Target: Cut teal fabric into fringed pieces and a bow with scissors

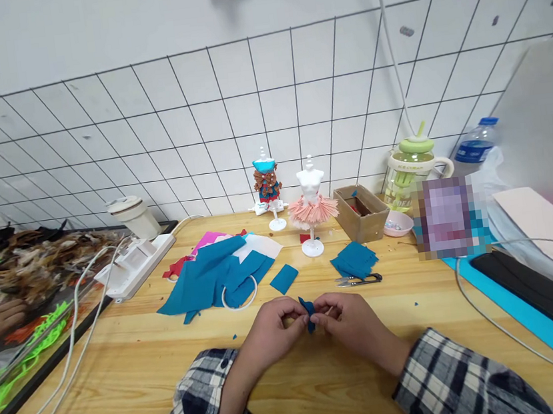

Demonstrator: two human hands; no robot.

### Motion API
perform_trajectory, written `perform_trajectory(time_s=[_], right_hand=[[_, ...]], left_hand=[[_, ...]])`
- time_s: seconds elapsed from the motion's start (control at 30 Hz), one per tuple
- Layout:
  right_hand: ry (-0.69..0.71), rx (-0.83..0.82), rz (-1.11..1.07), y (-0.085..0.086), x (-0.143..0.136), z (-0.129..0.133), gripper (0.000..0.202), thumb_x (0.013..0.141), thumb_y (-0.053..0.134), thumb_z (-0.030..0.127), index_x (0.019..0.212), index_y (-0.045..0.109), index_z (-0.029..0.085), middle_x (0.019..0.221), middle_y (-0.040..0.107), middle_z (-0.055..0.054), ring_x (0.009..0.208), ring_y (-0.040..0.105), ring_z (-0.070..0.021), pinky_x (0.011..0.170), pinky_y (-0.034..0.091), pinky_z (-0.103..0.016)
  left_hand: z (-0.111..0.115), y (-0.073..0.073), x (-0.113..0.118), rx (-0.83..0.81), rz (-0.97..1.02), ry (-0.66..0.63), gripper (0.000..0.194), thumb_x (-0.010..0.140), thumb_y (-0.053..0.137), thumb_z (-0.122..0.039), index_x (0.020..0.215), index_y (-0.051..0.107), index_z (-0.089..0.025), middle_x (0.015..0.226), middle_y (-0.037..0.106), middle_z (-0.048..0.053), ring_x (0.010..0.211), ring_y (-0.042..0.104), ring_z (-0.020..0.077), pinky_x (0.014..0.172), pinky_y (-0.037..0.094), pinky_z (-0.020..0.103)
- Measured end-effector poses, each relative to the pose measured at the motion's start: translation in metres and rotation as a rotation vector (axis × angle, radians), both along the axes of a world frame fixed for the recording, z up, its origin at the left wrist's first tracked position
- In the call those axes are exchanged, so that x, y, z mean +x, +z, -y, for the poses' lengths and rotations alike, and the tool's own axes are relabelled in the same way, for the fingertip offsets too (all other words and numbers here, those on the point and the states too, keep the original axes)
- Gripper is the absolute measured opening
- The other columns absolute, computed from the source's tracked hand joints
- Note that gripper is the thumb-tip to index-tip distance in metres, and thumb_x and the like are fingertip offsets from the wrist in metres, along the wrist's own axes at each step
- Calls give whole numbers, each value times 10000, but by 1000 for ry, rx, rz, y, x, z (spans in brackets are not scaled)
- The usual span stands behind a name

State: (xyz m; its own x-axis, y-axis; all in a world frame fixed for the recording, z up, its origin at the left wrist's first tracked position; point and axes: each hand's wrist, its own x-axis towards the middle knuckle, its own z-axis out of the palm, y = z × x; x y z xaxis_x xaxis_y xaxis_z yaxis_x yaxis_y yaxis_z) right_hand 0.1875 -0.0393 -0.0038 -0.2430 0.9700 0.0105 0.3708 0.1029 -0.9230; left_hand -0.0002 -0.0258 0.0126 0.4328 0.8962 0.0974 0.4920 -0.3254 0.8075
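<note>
Right in the middle of the frame, just below centre, is the small blue scrap of cloth [308, 314], gathered between my fingertips and held up off the tabletop [300, 399]. To do this well, I judge I should pinch lightly but evenly from both sides, keep the folds lined up at the waist of the piece, and let one hand steady it while the other adjusts, so that nothing slips loose. My left hand [276, 331] has thumb and fingertips clamped on the scrap's left edge; my right hand [349, 324] does the same at its right edge, its other fingers curled in, and the two almost meet. Just above them lies a flat blue rectangle [284, 278], with a pile of blue pieces [355, 261] to its right and the thread snips [359, 280] just below that pile. Left of centre, a white ring [255, 291] rests on the large blue cloth [200, 283]. Farther up, near the centre, stands a small dress form [310, 183] in a pink skirt, beside a cardboard box [369, 224].
</note>
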Motion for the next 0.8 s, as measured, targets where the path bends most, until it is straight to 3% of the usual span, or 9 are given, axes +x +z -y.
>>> perform_trajectory(time_s=[0.33, 0.5, 0.7, 0.8], right_hand=[[9, 91, 103, 1, 2, -2, 149, 821, 572, 241, 857, 712, 206, 779, 713, -25, 702, 623, -178, 632, 432, -270], [6, 77, 88, -3, 2, -3, 219, 842, 522, 222, 924, 724, 206, 769, 712, -30, 630, 619, -168, 618, 438, -278], [33, 215, 177, 2, 3, -2, 202, 835, 526, 186, 895, 718, 212, 862, 716, -37, 776, 620, -189, 701, 435, -295], [12, 183, 203, 4, 2, -1, 141, 818, 568, 208, 859, 703, 212, 787, 705, -13, 671, 589, -163, 639, 418, -276]], left_hand=[[1, 0, 0, -5, -37, 8, 130, 802, 560, -190, 752, 679, -174, 773, 684, 17, 738, 595, 149, 679, 421, 229], [0, 2, 0, 10, -50, 14, 123, 791, 564, -170, 748, 679, -172, 771, 685, 19, 746, 596, 154, 688, 419, 234], [0, 0, 0, 24, -41, -20, 137, 832, 588, -254, 799, 703, -187, 789, 693, 17, 754, 604, 151, 707, 420, 233], [0, 0, 0, 59, -82, -30, 120, 813, 601, -219, 773, 709, -186, 757, 685, 13, 736, 593, 149, 689, 405, 234]])
